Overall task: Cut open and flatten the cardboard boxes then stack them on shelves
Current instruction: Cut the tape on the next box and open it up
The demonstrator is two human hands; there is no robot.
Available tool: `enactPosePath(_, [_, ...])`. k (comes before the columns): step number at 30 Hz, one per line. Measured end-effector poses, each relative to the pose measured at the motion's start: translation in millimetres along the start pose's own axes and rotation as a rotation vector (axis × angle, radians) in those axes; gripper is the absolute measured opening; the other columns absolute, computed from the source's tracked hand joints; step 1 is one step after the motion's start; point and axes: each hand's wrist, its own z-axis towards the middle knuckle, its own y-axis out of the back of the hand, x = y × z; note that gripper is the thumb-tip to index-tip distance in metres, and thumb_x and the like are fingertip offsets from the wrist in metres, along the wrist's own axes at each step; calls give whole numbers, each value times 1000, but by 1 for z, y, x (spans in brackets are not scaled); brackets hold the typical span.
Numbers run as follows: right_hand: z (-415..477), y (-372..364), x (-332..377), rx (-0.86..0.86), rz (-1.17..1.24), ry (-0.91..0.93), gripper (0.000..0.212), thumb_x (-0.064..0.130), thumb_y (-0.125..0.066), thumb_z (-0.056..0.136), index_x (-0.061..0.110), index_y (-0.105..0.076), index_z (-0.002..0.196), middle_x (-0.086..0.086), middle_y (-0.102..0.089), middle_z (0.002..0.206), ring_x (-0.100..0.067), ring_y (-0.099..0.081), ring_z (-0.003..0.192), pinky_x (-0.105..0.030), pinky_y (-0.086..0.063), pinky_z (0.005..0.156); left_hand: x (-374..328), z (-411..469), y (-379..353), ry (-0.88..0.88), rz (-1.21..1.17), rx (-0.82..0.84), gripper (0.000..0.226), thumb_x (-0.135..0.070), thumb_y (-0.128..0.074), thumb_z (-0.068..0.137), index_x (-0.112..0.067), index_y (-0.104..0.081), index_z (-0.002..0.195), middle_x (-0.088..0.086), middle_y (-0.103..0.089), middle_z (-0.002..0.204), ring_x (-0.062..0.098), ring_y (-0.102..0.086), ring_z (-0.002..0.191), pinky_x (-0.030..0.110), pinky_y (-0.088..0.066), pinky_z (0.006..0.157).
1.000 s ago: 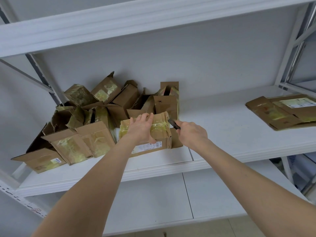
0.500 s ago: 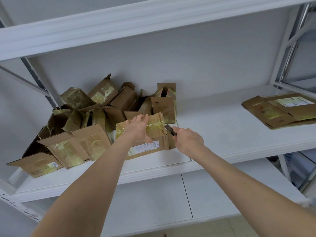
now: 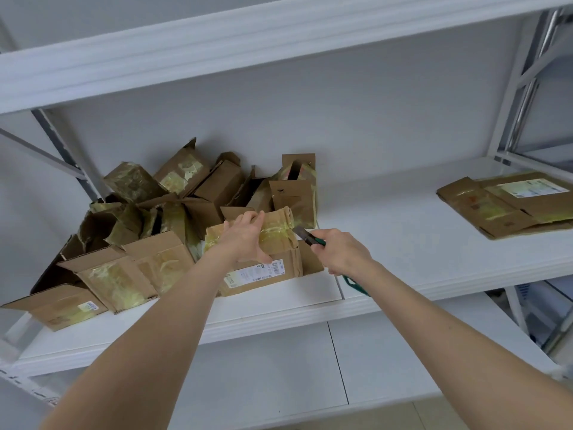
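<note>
A taped brown cardboard box (image 3: 266, 274) with a white label stands at the front of the middle shelf (image 3: 403, 243). My left hand (image 3: 245, 237) lies on its top, fingers over the far edge and thumb down the front. My right hand (image 3: 341, 252) grips a green-handled utility knife (image 3: 308, 236), its blade tip at the box's upper right corner. A green loop hangs below that wrist. Behind and to the left lies a heap of several opened, taped boxes (image 3: 148, 218).
Flattened cardboard (image 3: 508, 203) lies stacked at the right of the same shelf. White shelf boards run above (image 3: 248, 41) and below (image 3: 279, 383). Metal uprights stand at the far right (image 3: 511, 103) and at the left.
The knife has drawn slightly back to the right from the box's corner, showing its green handle. My left hand stays on the box top. The view shifted a little.
</note>
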Motion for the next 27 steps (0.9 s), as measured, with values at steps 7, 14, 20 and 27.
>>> enactPosePath(7, [41,21,-55,-57,-215,-196,59,10,-33,97,40,-25,147,-10,-45,122,-32,-52,104,-37,-43,78,-13,8,16,-41,-2,11,117,-58,-75,71,-20,-4,155,2,-13,159,25,-13,147,55,-12,119])
enactPosePath(14, [55,-9,-114,68,-531,-234,60,9,-39,98,37,-25,149,-10,-35,128,-30,-38,118,-36,-43,92,-20,7,17,-75,12,65,119,-58,-75,71,-20,-1,156,-1,-10,160,22,-10,147,55,-6,120])
enactPosePath(20, [65,-6,-65,-50,-124,-139,52,52,-36,100,27,-41,146,-10,-43,141,-32,-40,130,-43,-37,102,-18,1,12,-36,-17,78,121,-65,-74,68,-25,-1,156,-5,-8,161,21,-8,148,62,-4,117])
enactPosePath(27, [50,-26,18,252,519,-150,34,47,-76,79,23,-57,95,4,-63,91,-13,-59,81,-32,-50,72,-3,-4,15,1,-128,69,106,-68,-63,77,-28,-5,156,-5,-12,160,22,-15,147,63,-7,116])
